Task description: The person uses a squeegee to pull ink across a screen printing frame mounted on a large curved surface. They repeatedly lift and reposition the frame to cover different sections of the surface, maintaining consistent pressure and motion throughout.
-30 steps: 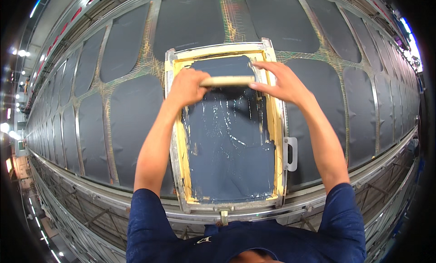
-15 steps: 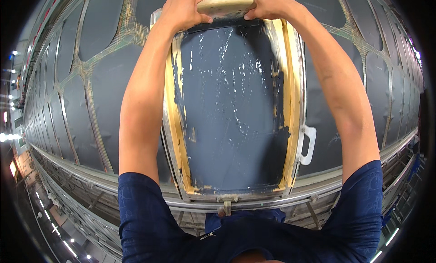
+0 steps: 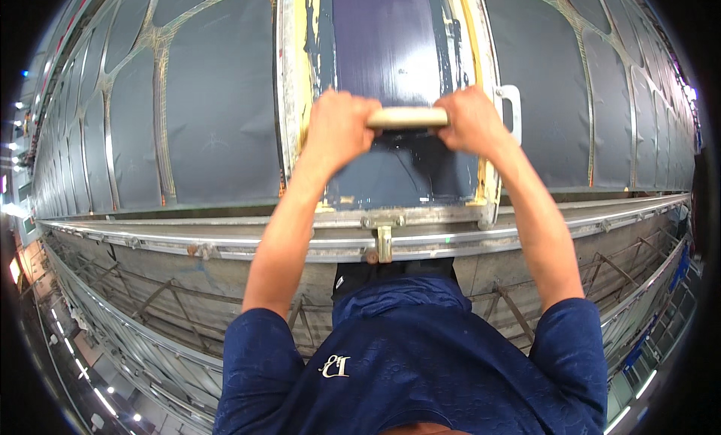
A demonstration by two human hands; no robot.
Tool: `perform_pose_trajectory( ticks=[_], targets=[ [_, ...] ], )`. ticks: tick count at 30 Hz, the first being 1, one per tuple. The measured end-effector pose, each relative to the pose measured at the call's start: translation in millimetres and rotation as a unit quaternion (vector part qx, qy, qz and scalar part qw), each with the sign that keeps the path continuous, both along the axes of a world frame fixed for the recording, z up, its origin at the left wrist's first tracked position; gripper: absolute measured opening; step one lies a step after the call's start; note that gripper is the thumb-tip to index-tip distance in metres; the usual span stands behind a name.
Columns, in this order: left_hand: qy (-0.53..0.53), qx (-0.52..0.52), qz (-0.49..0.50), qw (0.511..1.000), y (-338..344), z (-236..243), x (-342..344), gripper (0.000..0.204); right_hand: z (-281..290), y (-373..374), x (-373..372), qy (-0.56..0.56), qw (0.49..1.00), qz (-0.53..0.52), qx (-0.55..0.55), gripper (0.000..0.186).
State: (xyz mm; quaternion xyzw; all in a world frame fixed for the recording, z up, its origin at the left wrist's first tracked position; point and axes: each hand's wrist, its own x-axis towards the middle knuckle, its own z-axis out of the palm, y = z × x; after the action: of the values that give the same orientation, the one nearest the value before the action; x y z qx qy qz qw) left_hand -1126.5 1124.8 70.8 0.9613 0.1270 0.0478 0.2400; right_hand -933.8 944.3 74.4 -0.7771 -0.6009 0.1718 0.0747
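Observation:
A pale wooden-handled squeegee (image 3: 406, 117) is gripped at its left end by my left hand (image 3: 339, 126) and at its right end by my right hand (image 3: 470, 121), both sets of fingers closed on it. It lies across the lower half of a screen frame (image 3: 488, 178) with yellow-taped inner edges. Beyond the squeegee the screen (image 3: 379, 45) is a smooth, streaked purplish dark blue; on the near side it is dark grey-blue, with white specks. A white loop handle (image 3: 514, 108) sticks out from the frame's right side.
The long table carries rows of dark grey panels (image 3: 218, 97) on both sides of the frame, with strips of coloured lines between them. A metal rail (image 3: 173, 232) runs along the near edge, with a small clamp (image 3: 384, 240) below the frame. Steel struts (image 3: 593, 271) show below.
Both hands went out to the far end of the screen half a second ago and have since drawn the squeegee back toward me, leaving a smooth streaked band behind it. The view has also shifted.

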Motion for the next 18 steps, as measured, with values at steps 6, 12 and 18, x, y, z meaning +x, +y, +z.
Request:
perform_pose_trajectory(
  ticks=[6, 12, 18],
  targets=[
    [-0.064, 0.049, 0.011, 0.997, -73, -3, -78, 0.019, 6, -71, -77, -0.017, 0.999, -0.01, 0.03, 0.019],
    [0.049, 0.016, -0.038, 0.998, -54, 7, -61, 0.016, 13, -60, -62, 0.017, 0.999, -0.005, -0.042, 0.02],
    [0.008, 0.058, -0.033, 0.998, 50, 2, 55, 0.023, 13, 47, 54, -0.037, 0.997, -0.021, -0.061, 0.024]
  ],
)
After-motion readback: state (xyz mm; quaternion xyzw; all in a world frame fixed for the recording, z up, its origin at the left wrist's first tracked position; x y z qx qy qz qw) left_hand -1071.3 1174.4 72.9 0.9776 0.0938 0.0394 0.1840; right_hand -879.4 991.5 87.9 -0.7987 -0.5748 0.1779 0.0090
